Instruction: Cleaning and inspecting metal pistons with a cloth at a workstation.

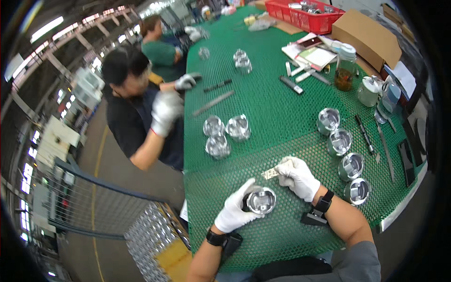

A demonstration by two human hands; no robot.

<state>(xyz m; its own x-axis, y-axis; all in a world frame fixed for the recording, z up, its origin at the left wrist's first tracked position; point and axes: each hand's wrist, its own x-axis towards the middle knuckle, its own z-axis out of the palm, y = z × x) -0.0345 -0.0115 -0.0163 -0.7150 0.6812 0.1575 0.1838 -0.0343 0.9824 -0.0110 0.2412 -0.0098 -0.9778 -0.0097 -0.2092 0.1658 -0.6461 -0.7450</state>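
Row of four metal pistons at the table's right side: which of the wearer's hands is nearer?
Right. The right hand is just left of the row, not touching it; the left hand is farther left, holding a separate piston.

Held metal cup [261, 200] (clock centre): bright silver, darker grey in hollows.
Left hand [235, 210]: white glove, black wrist strap [216, 238].
Right hand [299, 179]: white glove, black strap too.
Small slip [269, 174], 12 o'clock: cream, darker marks.
Table mat [277, 124]: green, repeating small-hole pattern.
Row of cups [352, 167], 1 to 3 o'clock: silver.
Trio of cups [238, 128], 11 o'clock: silver.
Crate [303, 19], 12 to 1 o'clock: red.
Carton [366, 37], 1 o'clock: tan-brown.
Jar [344, 79], 1 o'clock: clear, amber contents.
Co-worker's top [126, 124], 10 o'clock: black.
Farther top [159, 54], 11 o'clock: green.
Floor stripe [95, 207], 9 o'clock: yellow on grey.
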